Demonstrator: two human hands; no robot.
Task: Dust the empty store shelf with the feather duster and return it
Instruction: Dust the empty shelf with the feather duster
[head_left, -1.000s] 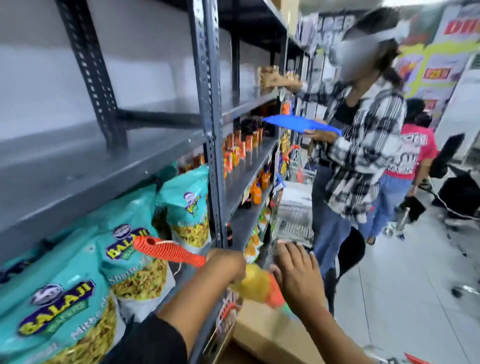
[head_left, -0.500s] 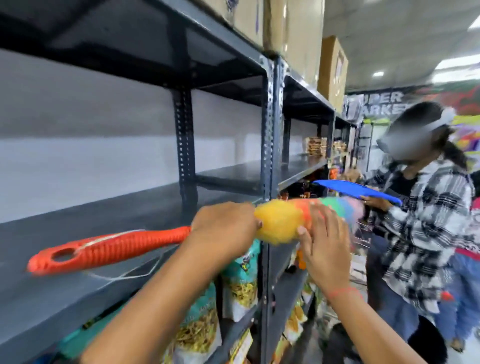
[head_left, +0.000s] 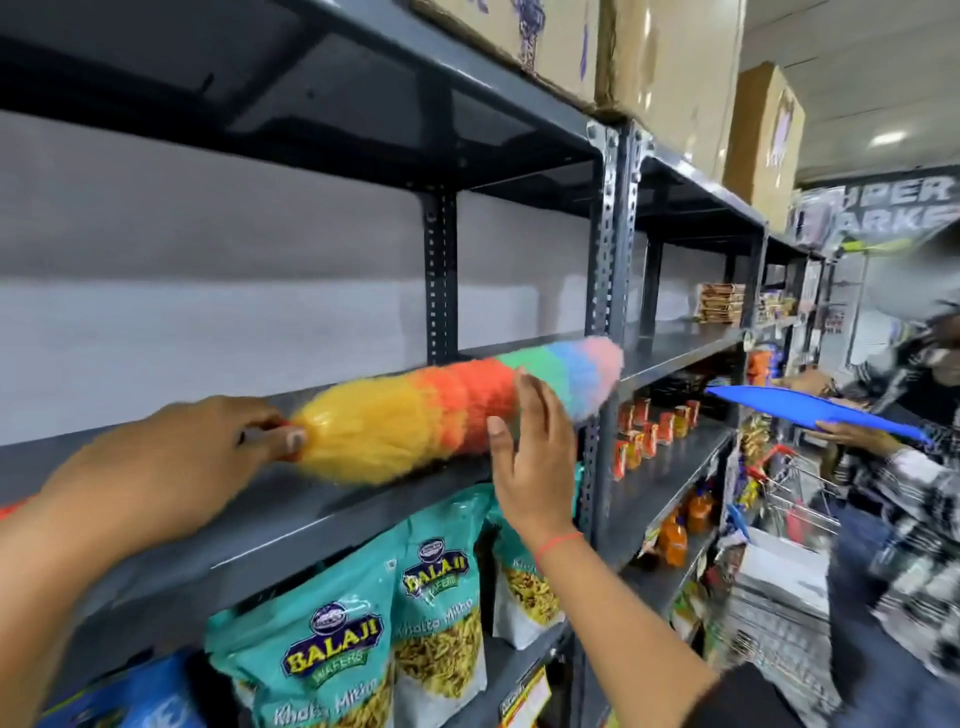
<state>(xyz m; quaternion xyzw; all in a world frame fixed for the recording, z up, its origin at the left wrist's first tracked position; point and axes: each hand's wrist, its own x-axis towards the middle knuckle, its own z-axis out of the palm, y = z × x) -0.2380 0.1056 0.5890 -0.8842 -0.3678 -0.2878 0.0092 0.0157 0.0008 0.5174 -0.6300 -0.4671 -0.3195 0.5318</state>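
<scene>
The feather duster (head_left: 415, 415) has a fluffy head banded yellow, orange, green, blue and pink. It lies along the front of the empty dark grey shelf (head_left: 291, 525). My left hand (head_left: 182, 457) is shut on the duster's orange handle right where the yellow fluff begins; most of the handle is hidden behind my arm. My right hand (head_left: 530, 447) is open, fingers up, its palm against the orange and green part of the head.
Teal snack bags (head_left: 431, 597) fill the shelf below. A perforated grey upright (head_left: 602, 291) stands just right of the duster. Cardboard boxes (head_left: 670, 67) sit on top. A person in a checked shirt holding a blue board (head_left: 810, 410) stands at the right beside a wire trolley (head_left: 779, 587).
The duster has come up from below onto the empty shelf and moved right along it. My left hand slid up to the base of the head. My view has tilted upward.
</scene>
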